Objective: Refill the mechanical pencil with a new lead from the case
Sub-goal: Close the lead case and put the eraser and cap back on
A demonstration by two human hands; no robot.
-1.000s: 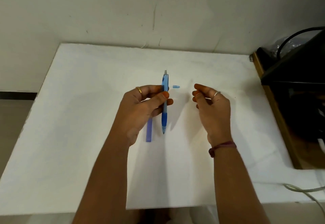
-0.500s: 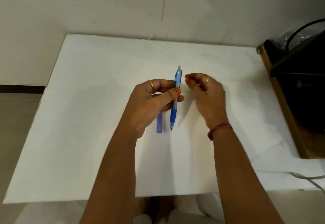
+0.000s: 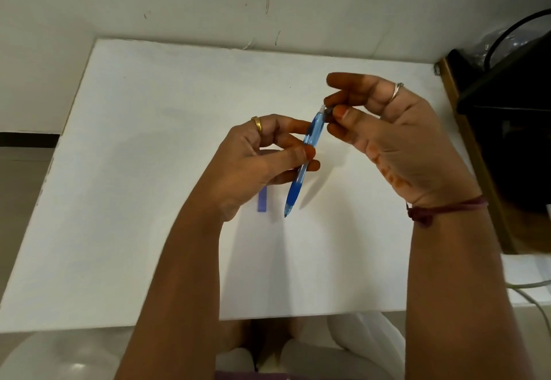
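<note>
Nearest the viewer, the flat white tabletop [image 3: 143, 201] carries a small translucent purple lead case [image 3: 262, 202], partly hidden under the left hand [image 3: 253, 168]. That hand's fingers [image 3: 298, 153] are clamped round the middle of the slim blue plastic mechanical pencil [image 3: 304, 159], which tilts with its tip at 6 o'clock above the surface and its top end toward 1 o'clock. Farther off, the right hand [image 3: 396, 138] pinches thumb and forefinger together at the pencil's pale top end; whatever they grip there is too small to tell.
</note>
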